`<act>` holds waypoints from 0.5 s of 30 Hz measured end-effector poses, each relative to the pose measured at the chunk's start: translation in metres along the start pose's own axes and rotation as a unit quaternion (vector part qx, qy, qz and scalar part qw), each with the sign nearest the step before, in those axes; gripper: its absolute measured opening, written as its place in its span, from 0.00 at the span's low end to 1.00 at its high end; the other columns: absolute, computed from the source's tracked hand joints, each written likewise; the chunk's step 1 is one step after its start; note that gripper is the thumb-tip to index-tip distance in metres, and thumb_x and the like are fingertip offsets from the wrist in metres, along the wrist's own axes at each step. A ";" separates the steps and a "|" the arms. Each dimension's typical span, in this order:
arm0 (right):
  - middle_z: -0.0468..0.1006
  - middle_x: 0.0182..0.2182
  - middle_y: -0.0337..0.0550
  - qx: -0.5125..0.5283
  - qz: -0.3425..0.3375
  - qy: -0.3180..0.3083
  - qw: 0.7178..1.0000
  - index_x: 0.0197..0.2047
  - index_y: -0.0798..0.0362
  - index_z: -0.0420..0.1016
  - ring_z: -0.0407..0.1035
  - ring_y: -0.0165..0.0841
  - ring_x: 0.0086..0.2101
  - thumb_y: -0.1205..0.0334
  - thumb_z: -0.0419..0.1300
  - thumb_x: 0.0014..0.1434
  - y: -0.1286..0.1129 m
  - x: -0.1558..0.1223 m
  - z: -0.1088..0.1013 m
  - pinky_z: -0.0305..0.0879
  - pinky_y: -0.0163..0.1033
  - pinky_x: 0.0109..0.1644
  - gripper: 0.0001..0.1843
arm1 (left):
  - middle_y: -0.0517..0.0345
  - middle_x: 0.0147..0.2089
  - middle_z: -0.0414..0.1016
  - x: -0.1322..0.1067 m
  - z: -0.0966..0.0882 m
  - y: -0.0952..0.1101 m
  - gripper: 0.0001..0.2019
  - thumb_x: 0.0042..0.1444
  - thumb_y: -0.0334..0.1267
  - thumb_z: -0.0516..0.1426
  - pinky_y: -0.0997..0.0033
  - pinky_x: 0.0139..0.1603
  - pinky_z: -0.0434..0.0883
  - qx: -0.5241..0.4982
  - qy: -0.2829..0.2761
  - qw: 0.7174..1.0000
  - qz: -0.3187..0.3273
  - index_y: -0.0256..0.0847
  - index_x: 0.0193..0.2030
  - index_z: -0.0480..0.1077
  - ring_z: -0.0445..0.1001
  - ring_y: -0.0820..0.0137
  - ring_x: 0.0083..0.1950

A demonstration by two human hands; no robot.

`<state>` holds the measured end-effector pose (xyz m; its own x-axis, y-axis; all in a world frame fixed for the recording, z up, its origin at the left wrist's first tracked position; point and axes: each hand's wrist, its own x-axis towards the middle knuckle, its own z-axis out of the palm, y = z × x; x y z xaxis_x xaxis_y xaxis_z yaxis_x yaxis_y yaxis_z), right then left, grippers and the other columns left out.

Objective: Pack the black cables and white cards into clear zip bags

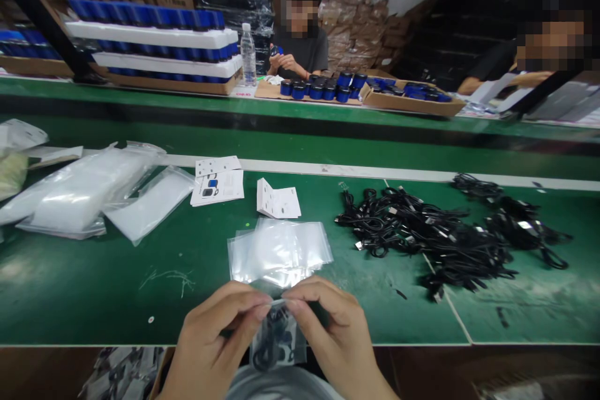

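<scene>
Both my left hand (220,337) and my right hand (330,328) pinch the top edge of a small clear zip bag (277,342) between fingers and thumbs. A coiled black cable (272,340) lies inside that bag. Just beyond my hands is a loose stack of clear zip bags (276,251). A tangled pile of black cables (422,231) lies to the right on the green workbench (140,300). Two folded white leaflets (218,181) lie beyond the stack, with a second, similar leaflet (278,199) beside them.
Large bags of white-filled plastic (84,190) lie at the left of the bench. Beyond a raised green divider (300,115), a seated person (300,53) handles a blue object, near cardboard trays of blue-capped items (323,89). Another person (525,56) sits at the right.
</scene>
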<state>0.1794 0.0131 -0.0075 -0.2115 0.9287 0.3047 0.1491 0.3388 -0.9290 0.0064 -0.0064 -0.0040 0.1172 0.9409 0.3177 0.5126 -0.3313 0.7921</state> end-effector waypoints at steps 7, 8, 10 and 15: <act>0.75 0.24 0.40 -0.017 -0.002 -0.010 1.000 0.29 0.55 0.74 0.69 0.29 0.27 0.69 0.56 0.58 0.000 0.000 0.000 0.63 0.33 0.32 0.08 | 0.66 0.30 0.74 -0.002 0.002 -0.001 0.05 0.56 0.29 0.56 0.88 0.31 0.69 0.006 -0.004 1.000 0.012 0.44 0.33 0.70 0.73 0.80 0.29; 0.74 0.24 0.40 -0.019 0.008 -0.015 1.000 0.29 0.55 0.74 0.69 0.29 0.27 0.68 0.56 0.58 0.000 0.000 0.000 0.63 0.33 0.32 0.08 | 0.66 0.29 0.74 -0.002 0.002 -0.001 0.05 0.55 0.30 0.56 0.88 0.30 0.68 0.006 -0.005 1.000 0.004 0.44 0.33 0.70 0.73 0.80 0.28; 0.74 0.24 0.39 -0.017 0.045 -0.031 0.998 0.29 0.54 0.74 0.69 0.30 0.27 0.67 0.56 0.59 -0.001 0.001 0.000 0.62 0.33 0.32 0.08 | 0.66 0.29 0.74 -0.002 0.002 0.000 0.04 0.56 0.32 0.56 0.87 0.27 0.68 0.004 -0.015 1.000 -0.019 0.44 0.32 0.71 0.72 0.80 0.26; 0.76 0.26 0.39 0.026 0.105 -0.029 0.994 0.29 0.53 0.75 0.70 0.30 0.29 0.65 0.58 0.58 0.000 0.002 -0.001 0.64 0.33 0.34 0.07 | 0.62 0.29 0.75 0.001 0.000 -0.004 0.08 0.57 0.41 0.55 0.83 0.24 0.68 -0.036 -0.063 0.987 -0.146 0.45 0.32 0.74 0.72 0.75 0.27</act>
<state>0.1798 0.0155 -0.0068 -0.2368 0.9672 0.0913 0.1456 0.1283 -0.9810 0.0049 -0.0043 -0.0070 0.0807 0.9967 0.0067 0.4796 -0.0447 0.8764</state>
